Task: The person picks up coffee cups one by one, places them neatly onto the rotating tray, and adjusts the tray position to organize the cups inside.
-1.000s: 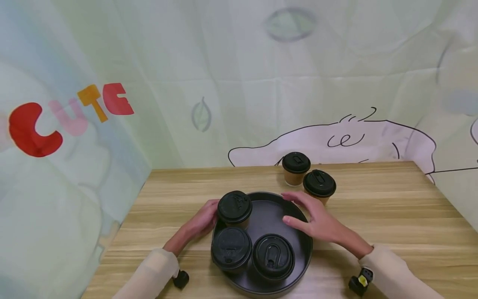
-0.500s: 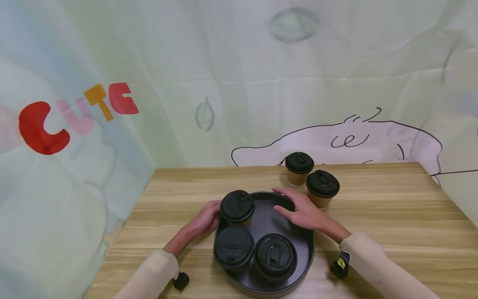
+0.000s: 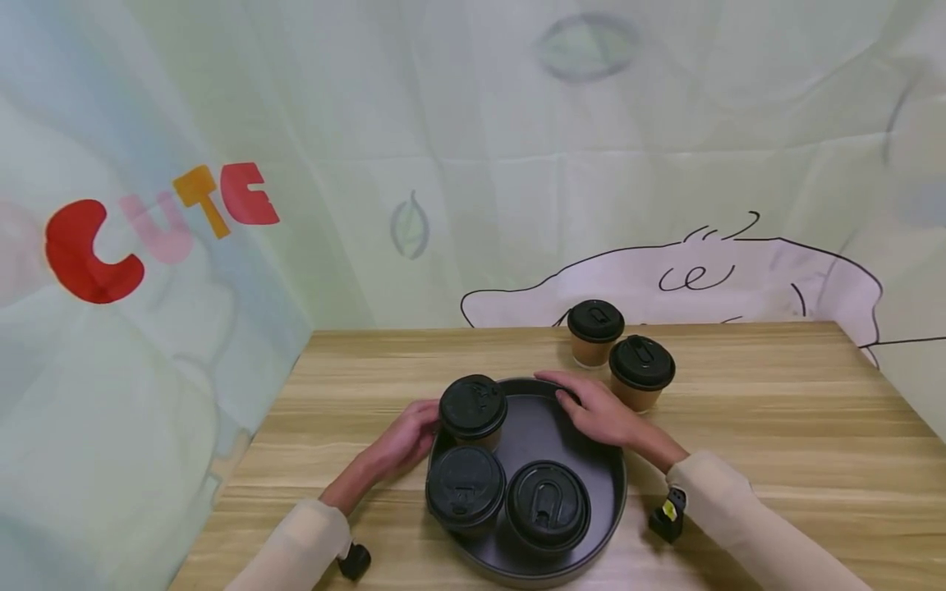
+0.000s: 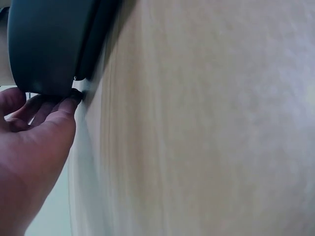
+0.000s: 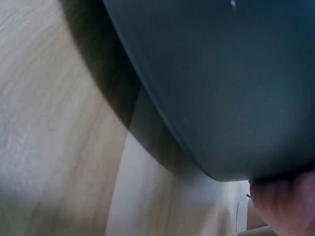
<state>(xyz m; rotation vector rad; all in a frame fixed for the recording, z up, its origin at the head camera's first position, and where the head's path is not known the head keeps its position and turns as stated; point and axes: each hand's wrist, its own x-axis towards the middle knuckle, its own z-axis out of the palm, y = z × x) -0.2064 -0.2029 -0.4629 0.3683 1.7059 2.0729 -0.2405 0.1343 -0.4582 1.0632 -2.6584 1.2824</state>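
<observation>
A round black tray [image 3: 543, 427] with a raised rim holds three paper cups with black lids: one at the back left [image 3: 473, 406], one at the front left [image 3: 466, 488] and one at the front right [image 3: 548, 505]. My left hand [image 3: 408, 439] grips the tray's left side, partly hidden behind the back-left cup. The left wrist view has its fingers [image 4: 64, 105] bent at the tray's lower edge. On the back right rim, my right hand [image 3: 602, 414] holds on, thumb on the inner side and fingers along the outside. The right wrist view shows the tray's outer wall [image 5: 221, 88] beside the hand.
Two more lidded paper cups stand behind the right hand, one near the table's back edge [image 3: 594, 332] and one closer [image 3: 641, 373]. The wooden table [image 3: 355, 369] ends at a printed curtain [image 3: 355, 205].
My right hand has moved left onto the tray's back right rim, and its thumb has closed down on it. The left hand stays at the tray's left side. The view has shifted slightly.
</observation>
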